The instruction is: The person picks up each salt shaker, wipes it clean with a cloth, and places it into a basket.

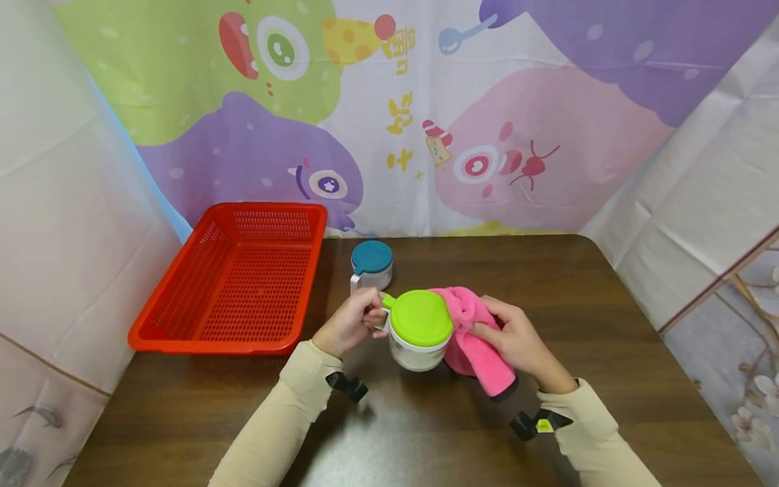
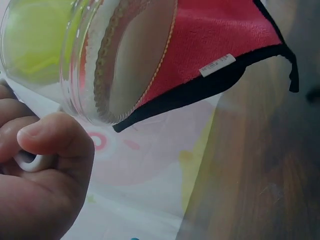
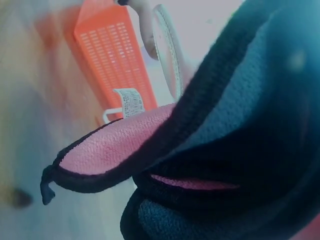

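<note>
My left hand [image 1: 358,320] grips the handle of a clear seasoning jar [image 1: 418,355] with a bright green lid [image 1: 421,318]. In the left wrist view the jar [image 2: 107,60] is tilted, its ridged base toward the cloth, and the left thumb and fingers [image 2: 45,155] curl round the white handle. A pink cloth [image 1: 471,338] with dark edging bunches against the jar's right side, pinched by my right hand [image 1: 511,335]. The cloth [image 3: 120,142] fills much of the right wrist view, its grey-blue underside and a white label showing, and hides the right hand there.
A second jar with a blue lid [image 1: 372,257] stands on the brown wooden table [image 1: 578,291] just behind the left hand. To its left sits a red plastic basket [image 1: 225,348] with slotted walls. A cartoon-printed curtain [image 1: 389,196] hangs along the table's back edge.
</note>
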The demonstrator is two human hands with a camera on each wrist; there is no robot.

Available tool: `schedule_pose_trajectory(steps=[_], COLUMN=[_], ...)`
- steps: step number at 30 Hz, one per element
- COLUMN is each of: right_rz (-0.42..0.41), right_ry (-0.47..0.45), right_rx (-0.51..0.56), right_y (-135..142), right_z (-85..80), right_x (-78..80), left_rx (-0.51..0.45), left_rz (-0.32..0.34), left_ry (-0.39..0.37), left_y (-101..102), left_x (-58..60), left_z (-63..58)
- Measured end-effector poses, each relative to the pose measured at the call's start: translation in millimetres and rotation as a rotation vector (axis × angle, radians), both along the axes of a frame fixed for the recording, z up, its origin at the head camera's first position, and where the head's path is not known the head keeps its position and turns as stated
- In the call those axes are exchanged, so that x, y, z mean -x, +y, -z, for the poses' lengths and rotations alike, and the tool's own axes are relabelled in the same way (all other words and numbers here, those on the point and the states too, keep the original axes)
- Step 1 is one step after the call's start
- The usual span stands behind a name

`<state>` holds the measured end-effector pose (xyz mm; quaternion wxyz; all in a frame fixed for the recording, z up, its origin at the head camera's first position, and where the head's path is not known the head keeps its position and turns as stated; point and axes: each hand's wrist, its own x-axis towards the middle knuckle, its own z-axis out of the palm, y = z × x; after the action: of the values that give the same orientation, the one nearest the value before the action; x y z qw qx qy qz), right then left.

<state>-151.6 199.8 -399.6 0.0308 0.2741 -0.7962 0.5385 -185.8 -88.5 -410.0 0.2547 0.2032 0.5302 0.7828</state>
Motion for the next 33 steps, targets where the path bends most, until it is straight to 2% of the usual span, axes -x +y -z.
schedule_pose_trajectory(steps=[14, 18, 25, 33], right_rz=[0.009, 0.014, -0.017, -0.064], right_ry=[-0.027, -0.040, -0.018, -0.001], right_rx=[-0.026, -0.038, -0.106, -0.166], right_y=[-0.8, -1.9, -5.2, -11.0], right_z=[-2.8, -2.2, -1.8, -4.3], right_x=[9.7, 14.2, 23.5, 33.2], left_rx=[0.060, 0.064, 0.071, 0.068], left_rz=[0.079, 0.092, 0.159, 0.153], left_ry=[0.017, 0.039, 0.099, 0.089], left_y=[5.4, 7.7, 13.6, 15.7], left_x=[-2.7, -2.6, -2.9, -4.5], left_z=[-2.0, 0.3, 4.2, 3.4])
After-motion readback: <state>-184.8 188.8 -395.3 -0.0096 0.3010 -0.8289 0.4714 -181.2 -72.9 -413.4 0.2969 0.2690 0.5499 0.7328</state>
